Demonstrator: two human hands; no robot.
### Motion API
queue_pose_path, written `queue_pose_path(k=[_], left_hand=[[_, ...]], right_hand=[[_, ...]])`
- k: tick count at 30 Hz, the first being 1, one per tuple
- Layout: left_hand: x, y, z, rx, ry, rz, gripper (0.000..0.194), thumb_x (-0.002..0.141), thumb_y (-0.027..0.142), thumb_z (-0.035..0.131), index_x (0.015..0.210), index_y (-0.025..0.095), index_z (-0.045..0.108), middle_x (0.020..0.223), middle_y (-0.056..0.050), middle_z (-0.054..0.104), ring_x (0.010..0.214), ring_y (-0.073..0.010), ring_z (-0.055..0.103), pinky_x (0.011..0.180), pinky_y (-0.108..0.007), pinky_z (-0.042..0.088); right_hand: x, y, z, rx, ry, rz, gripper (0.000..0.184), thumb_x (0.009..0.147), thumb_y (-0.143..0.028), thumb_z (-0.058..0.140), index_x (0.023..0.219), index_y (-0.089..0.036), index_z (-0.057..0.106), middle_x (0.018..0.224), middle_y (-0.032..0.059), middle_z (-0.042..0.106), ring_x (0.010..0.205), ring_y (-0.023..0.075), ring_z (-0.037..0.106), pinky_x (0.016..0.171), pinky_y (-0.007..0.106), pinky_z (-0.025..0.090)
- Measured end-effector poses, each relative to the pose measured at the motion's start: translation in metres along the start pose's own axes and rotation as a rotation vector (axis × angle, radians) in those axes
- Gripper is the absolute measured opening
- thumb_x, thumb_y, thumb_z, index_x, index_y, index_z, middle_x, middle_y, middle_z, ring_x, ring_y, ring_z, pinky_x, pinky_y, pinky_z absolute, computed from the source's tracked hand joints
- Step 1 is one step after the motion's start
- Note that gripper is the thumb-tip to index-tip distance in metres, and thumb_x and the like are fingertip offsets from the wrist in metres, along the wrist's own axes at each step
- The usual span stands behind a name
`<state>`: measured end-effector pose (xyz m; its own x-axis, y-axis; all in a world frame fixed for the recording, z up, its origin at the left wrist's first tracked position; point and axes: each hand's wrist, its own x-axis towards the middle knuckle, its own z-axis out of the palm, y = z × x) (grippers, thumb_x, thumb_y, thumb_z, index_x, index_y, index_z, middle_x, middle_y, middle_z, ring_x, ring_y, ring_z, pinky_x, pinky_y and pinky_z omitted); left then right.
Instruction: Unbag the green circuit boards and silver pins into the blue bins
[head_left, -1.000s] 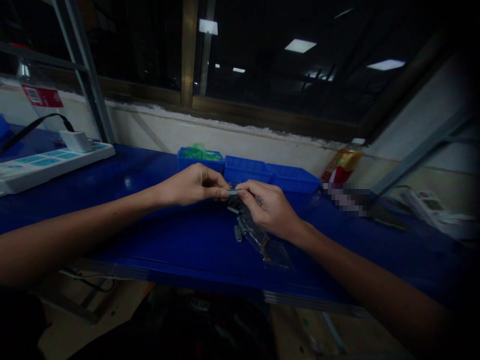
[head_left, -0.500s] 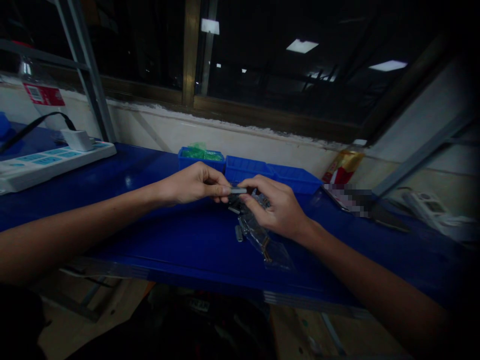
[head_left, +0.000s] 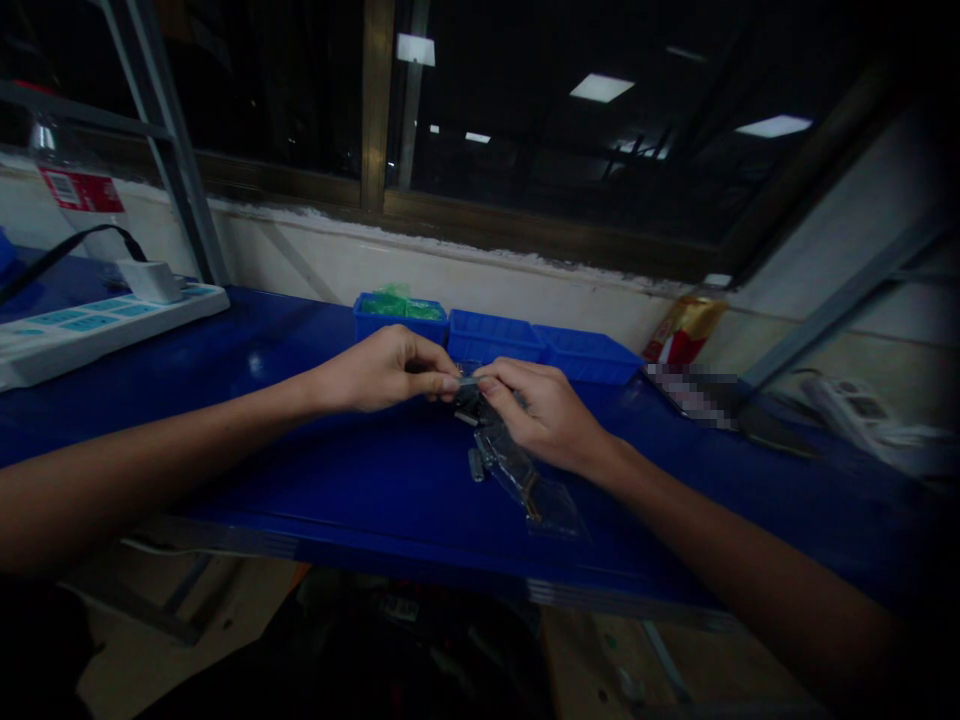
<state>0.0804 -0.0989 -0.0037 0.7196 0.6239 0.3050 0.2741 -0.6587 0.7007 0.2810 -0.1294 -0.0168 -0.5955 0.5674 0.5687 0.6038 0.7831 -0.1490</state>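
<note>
A small grey bar-shaped piece is pinched between my two hands above the blue tabletop. My left hand grips its left end with thumb and fingers. At the other end, the thumb and forefinger of my right hand close on it. Beneath and behind the fingers lies a pile of similar grey pieces, partly hidden by my right hand. One loose grey piece rests nearer to me. Beside it is a clear plastic bag with small brass-coloured parts in it.
Blue bins line the wall, one holding green plastic. On the left are a white power strip and a bottle. A red-and-gold packet, a flat dark object and a white device sit at the right.
My right hand has moved slightly left and its thumb and forefinger have closed on the right end of the grey piece. My left hand keeps its hold.
</note>
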Motion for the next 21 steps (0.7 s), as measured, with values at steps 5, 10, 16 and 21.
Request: queue_pose_path(k=[5, 10, 16, 21], left_hand=[[-0.0001, 0.0033, -0.0013, -0.09, 0.007, -0.023, 0.016, 0.077, 0.022, 0.054, 0.078, 0.009, 0.064, 0.07, -0.003, 0.064, 0.062, -0.0093, 0.054, 0.061, -0.021, 0.043], [-0.0006, 0.0058, -0.001, -0.139, -0.02, -0.045, 0.016, 0.077, 0.021, 0.054, 0.077, 0.009, 0.064, 0.071, -0.004, 0.065, 0.062, -0.0088, 0.055, 0.061, -0.02, 0.044], [-0.0006, 0.0042, 0.0004, -0.11, -0.051, -0.042, 0.018, 0.078, 0.023, 0.053, 0.077, 0.009, 0.064, 0.072, -0.005, 0.065, 0.062, -0.0089, 0.056, 0.061, -0.021, 0.045], [-0.0003, 0.0018, 0.0008, -0.062, -0.074, -0.023, 0.021, 0.08, 0.025, 0.05, 0.077, 0.009, 0.065, 0.073, -0.005, 0.066, 0.062, -0.0093, 0.057, 0.061, -0.02, 0.045]], right_hand=[[-0.0008, -0.0045, -0.0054, 0.03, 0.114, -0.013, 0.02, 0.079, -0.025, 0.052, 0.097, -0.016, 0.053, 0.077, 0.0023, 0.06, 0.068, 0.0131, 0.055, 0.063, 0.026, 0.043], [-0.0006, -0.0059, -0.0066, -0.013, 0.159, -0.071, 0.012, 0.081, -0.02, 0.049, 0.09, -0.016, 0.055, 0.077, 0.0032, 0.06, 0.069, 0.0132, 0.055, 0.064, 0.027, 0.043], [-0.0005, -0.0053, -0.0038, -0.03, 0.134, -0.033, 0.013, 0.083, -0.021, 0.048, 0.089, -0.014, 0.057, 0.075, 0.0036, 0.061, 0.068, 0.0132, 0.056, 0.064, 0.026, 0.042], [0.0, -0.0046, -0.0033, -0.064, 0.098, -0.02, 0.017, 0.086, -0.023, 0.044, 0.081, -0.015, 0.058, 0.067, 0.0012, 0.06, 0.062, 0.0117, 0.053, 0.06, 0.025, 0.039]])
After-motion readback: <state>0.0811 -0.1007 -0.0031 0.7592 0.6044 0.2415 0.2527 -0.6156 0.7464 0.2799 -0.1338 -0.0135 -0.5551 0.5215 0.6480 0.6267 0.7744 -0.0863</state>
